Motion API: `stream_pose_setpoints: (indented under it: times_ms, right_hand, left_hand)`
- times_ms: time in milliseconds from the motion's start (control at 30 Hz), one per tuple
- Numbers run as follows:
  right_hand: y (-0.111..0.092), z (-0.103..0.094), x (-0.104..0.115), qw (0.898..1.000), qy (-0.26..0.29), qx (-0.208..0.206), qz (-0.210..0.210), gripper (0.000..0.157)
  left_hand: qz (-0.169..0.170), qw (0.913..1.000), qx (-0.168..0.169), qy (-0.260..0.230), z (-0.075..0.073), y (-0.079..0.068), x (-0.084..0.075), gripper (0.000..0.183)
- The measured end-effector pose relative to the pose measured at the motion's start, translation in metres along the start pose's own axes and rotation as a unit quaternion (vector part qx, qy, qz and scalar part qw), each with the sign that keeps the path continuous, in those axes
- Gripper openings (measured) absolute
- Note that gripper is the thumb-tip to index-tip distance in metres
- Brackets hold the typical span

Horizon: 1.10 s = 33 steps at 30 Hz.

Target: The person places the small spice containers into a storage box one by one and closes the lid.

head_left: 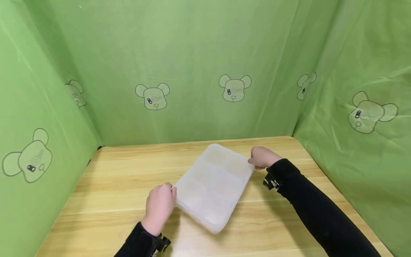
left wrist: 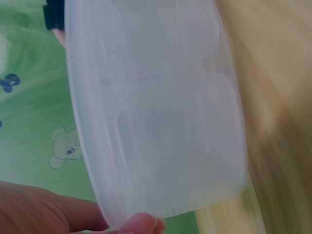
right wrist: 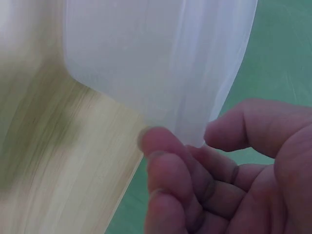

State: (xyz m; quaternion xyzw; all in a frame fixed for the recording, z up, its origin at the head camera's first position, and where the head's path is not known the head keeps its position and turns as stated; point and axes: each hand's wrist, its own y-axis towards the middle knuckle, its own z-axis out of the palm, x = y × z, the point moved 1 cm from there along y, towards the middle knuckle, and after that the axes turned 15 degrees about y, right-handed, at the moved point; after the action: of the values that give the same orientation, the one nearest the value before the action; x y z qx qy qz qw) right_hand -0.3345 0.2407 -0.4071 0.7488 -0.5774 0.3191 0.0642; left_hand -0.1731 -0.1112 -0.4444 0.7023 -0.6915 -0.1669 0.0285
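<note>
A translucent white plastic box (head_left: 213, 184) with a flat lid and rounded corners is held at a slant over the wooden table. Its lid shows faint compartment outlines from below. My left hand (head_left: 160, 204) pinches the box's left corner between thumb and fingers. At the opposite corner, on the far right, my right hand (head_left: 264, 157) grips the edge with thumb and curled fingers. The left wrist view shows the box's side wall (left wrist: 161, 122) with the left thumb (left wrist: 141, 223) against its lower end. In the right wrist view, the right fingers (right wrist: 168, 170) are curled at the box corner.
The wooden table (head_left: 118, 171) fills the lower part of the head view. Green cloth (head_left: 192, 46) printed with bear faces surrounds it at the back and both sides. Black sleeves with wrist-worn devices (head_left: 272, 180) cover both forearms.
</note>
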Motion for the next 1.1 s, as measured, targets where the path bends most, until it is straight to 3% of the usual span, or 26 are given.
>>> stream_pose_setpoints:
  times_ms: [167,400,500,767,933,1100]
  right_hand:
    - [-0.014,-0.001,0.003,1.0,-0.026,0.01,0.007,0.034]
    - [-0.03,0.004,0.005,0.998,-0.056,0.026,0.015,0.03]
    - [-0.037,0.007,0.005,0.998,-0.053,0.027,0.014,0.028]
    - [-0.057,0.018,0.003,0.999,0.013,0.047,0.02,0.032]
    - [-0.067,0.025,0.008,0.998,0.025,0.05,0.011,0.032]
    - [-0.073,0.027,0.01,0.998,0.029,0.047,0.01,0.029]
  left_hand:
    - [0.014,0.9996,-0.021,-0.013,0.012,0.017,0.009,0.021]
    - [0.019,0.9957,0.048,-0.077,0.024,0.039,0.019,0.053]
    - [0.023,0.9938,0.062,-0.089,0.032,0.05,0.021,0.059]
    - [0.011,0.993,0.079,-0.087,0.048,0.08,0.028,0.054]
    - [0.002,0.9904,0.1,-0.095,0.049,0.086,0.029,0.053]
    - [0.002,0.9909,0.098,-0.092,0.049,0.089,0.028,0.052]
